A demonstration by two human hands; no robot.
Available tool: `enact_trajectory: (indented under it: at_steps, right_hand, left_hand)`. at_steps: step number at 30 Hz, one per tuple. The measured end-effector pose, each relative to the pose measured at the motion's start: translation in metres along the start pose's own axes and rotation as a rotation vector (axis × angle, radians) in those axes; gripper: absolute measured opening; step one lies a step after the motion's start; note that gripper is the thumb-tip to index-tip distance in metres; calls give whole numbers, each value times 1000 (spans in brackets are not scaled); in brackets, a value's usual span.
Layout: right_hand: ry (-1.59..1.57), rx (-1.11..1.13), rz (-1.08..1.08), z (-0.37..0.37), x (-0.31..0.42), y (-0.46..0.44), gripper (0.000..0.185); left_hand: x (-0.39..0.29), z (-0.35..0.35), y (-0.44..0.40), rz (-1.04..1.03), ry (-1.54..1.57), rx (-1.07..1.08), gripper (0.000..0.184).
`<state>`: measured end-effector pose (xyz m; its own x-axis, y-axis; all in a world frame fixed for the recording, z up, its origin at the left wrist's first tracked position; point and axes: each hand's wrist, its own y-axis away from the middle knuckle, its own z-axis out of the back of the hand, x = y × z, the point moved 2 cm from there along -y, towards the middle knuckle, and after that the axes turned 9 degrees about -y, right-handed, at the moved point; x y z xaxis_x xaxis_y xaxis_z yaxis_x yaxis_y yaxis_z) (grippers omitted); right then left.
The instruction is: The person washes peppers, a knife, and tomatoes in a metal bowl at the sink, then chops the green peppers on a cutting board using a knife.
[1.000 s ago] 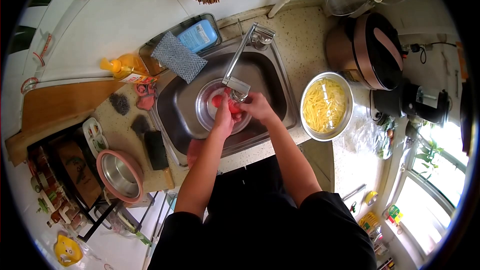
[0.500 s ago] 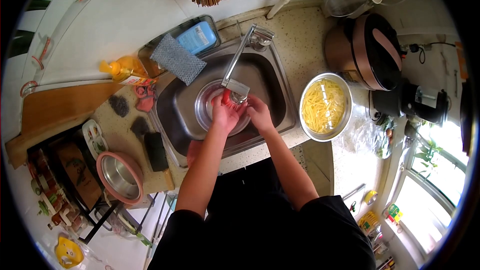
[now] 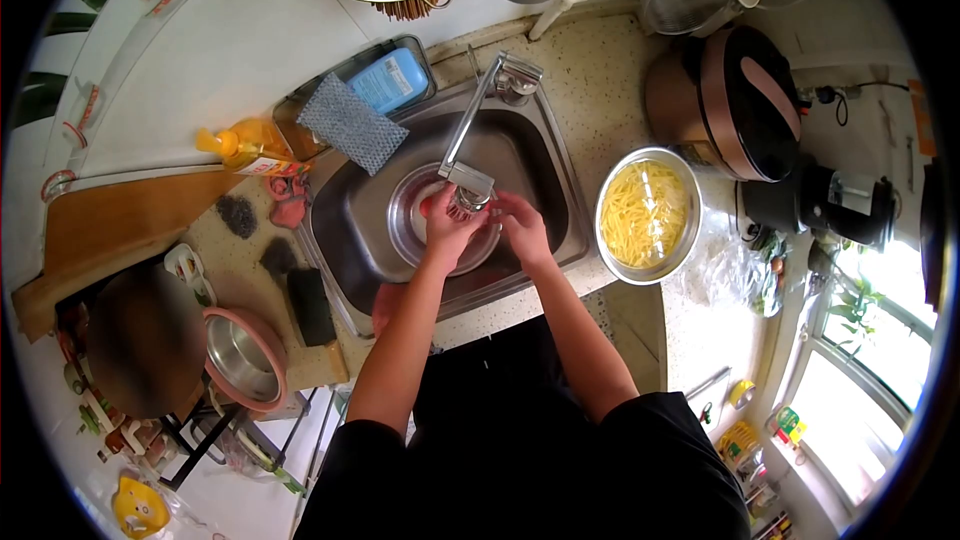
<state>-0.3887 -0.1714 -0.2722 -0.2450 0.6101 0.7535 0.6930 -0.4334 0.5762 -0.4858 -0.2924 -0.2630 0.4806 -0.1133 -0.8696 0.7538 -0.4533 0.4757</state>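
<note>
Both of my hands are together under the tap [image 3: 468, 180], over a metal bowl [image 3: 405, 235] in the steel sink [image 3: 350, 195]. My left hand [image 3: 452, 227] is closed with its fingers under the spout. A bit of something bright red [image 3: 426, 207] shows beside its fingers, too small and covered to name. My right hand [image 3: 522, 228] is at the right of the spout, fingertips bent together near the left hand. Whatever its fingertips hold is hidden. Reddish streaks show under the spout between the hands.
A metal bowl of yellow shreds [image 3: 645, 212] stands right of the sink, near a rice cooker [image 3: 720, 105]. A grey mesh cloth [image 3: 352, 123] hangs over the sink's far left corner. A cleaver [image 3: 311, 306] and a pink-rimmed pot [image 3: 243, 360] are at the left.
The left hand has turned so that its back faces up more, and less red shows in it. The right hand stays close to the spout. A blurred brown patch has appeared at the left.
</note>
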Motion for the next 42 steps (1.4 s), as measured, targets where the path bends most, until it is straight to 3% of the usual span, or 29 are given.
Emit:
enact_trajectory:
  at_steps: [2, 11, 14, 17, 21, 23, 24, 27, 33, 36, 39, 42]
  right_hand:
    - [24, 8, -1, -1, -1, 0, 44]
    - [96, 51, -57, 3, -12, 0, 39]
    - [257, 75, 37, 11, -20, -1, 36]
    - [476, 91, 103, 19, -33, 0, 34]
    - [729, 133, -39, 15, -32, 13, 36]
    - [803, 168, -84, 7, -26, 20, 38]
    - [860, 266, 116, 6, -31, 18, 39]
    - [935, 344, 189, 8, -49, 16, 41]
    - [1213, 371, 474, -12, -63, 6, 38]
    - [1378, 403, 399, -19, -73, -6, 37]
    - [1638, 378, 22, -24, -60, -24, 36]
    - [1561, 181, 147, -22, -25, -32, 28]
  left_hand:
    - [31, 10, -8, -106, -187, -66, 67]
    - [36, 29, -4, -368, -573, -146, 66]
    - [28, 44, 11, -353, -876, -210, 62]
    - [52, 64, 17, -196, -1073, -242, 57]
    - [90, 80, 17, -145, -1277, -228, 54]
    - [100, 81, 16, -114, -1310, -208, 50]
    - [106, 82, 14, -100, -1327, -198, 48]
    - [120, 83, 8, -79, -1290, -180, 44]
    - [110, 86, 20, -241, -1111, -276, 42]
    - [83, 93, 42, -249, -969, -255, 41]
    - [46, 102, 77, -83, -988, -230, 41]
    - [7, 111, 112, 145, -784, -205, 38]
